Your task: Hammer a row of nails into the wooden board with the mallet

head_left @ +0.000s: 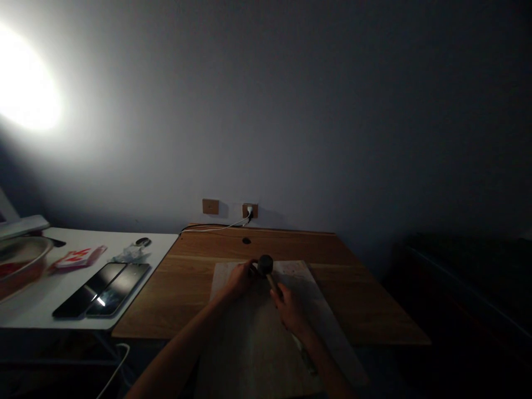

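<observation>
My right hand (290,311) is wrapped round the pale handle of a mallet (266,265). The mallet's dark, round head is up at the far part of a light board (249,354). My left hand (241,279) is over the board's far left part, just left of the mallet head. Its fingers are bent together at a small dark thing, too dim to make out. Whether the mallet head touches that thing cannot be told. A narrow object partly shows beneath my right forearm.
The board lies on a wooden table (187,299) and overhangs its front edge. Cables run to a wall socket (250,210) behind. At left, a white table (25,316) carries two dark, shiny flat panels (103,291), a red-and-white packet (78,257), crumpled plastic (131,253) and a large bowl (25,266).
</observation>
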{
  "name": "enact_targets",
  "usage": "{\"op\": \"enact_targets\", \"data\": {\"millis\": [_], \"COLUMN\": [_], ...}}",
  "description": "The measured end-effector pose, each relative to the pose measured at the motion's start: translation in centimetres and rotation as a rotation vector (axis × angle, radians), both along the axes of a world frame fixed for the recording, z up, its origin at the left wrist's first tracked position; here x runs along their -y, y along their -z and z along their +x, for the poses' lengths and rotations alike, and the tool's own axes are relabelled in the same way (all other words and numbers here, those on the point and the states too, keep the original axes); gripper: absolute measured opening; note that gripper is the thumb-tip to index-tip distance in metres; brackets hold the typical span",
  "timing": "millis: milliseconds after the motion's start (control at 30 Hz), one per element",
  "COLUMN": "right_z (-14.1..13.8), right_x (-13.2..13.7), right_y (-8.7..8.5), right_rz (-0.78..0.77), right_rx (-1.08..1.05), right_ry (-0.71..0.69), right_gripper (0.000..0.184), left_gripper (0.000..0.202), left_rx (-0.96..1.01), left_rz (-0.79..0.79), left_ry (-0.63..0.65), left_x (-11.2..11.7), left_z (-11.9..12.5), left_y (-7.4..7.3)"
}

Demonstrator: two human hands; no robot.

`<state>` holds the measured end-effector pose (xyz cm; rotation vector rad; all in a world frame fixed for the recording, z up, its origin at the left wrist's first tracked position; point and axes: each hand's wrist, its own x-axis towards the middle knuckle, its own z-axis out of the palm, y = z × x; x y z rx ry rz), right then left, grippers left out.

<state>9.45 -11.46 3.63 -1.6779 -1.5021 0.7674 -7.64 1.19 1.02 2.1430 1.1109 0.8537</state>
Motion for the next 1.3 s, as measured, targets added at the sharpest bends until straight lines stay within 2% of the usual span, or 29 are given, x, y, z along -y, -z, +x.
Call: {"op": "enact_targets", "data": {"millis": [100, 167, 333, 400, 533, 600, 667, 800, 867, 1000, 1300], "right_z": [1.2, 2.0, 3.2, 3.2, 3.2, 3.2, 3.3, 3.3, 3.3, 3.3, 3.2], "right_x": [1.1, 1.9, 2.8, 2.8, 2.8, 2.9, 2.9, 3.0, 3.0, 2.9, 2.8], "right_y": [0.8, 1.3, 2.0, 2.0, 1.8, 1.9, 2.0, 2.3, 2.3, 2.4, 2.7], "right_rz": [-0.025, -0.052, -0.074, -0.061, -0.076, -0.1, -0.126, -0.163, -0.167, -0.165, -0.161], "right_rx": [-0.012, -0.022, -0.033, -0.039, -0.077, -0.097, -0.112, -0.153, -0.169, -0.175, -0.176], "right_ry": [0.025, 0.048, 0.094, 0.107, 0.113, 0.122, 0.126, 0.133, 0.136, 0.144, 0.149], "right_gripper": [0.045, 0.049, 0.06, 0.06, 0.062, 0.065, 0.069, 0.074, 0.074, 0.074, 0.071], "left_gripper": [0.045, 0.038, 0.023, 0.021, 0.02, 0.021, 0.025, 0.026, 0.022, 0.021, 0.019], "left_rx": [-0.054, -0.135, -0.338, -0.373, -0.461, -0.451, -0.375, -0.097, -0.025, 0.012, 0.005], "left_rz": [0.026, 0.123, 0.422, 0.472, 0.51, 0.49, 0.43, 0.184, 0.06, -0.042, -0.025], "left_ry": [-0.049, -0.033, 0.417, 0.493, 0.517, 0.491, 0.383, -0.038, -0.168, -0.158, -0.092], "left_x": [0.4, 0.9, 1.9, 2.0, 2.1, 2.1, 1.9, 0.9, 0.5, 0.2, 0.4], "left_z": [-0.2, -0.5, -0.8, -0.7, -0.8, -1.1, -1.5, -2.2, -2.3, -2.3, -2.7], "left_y": [-0.3, -0.7, -1.8, -2.1, -2.3, -2.3, -2.3, -2.3, -2.2, -1.5, -0.8]}}
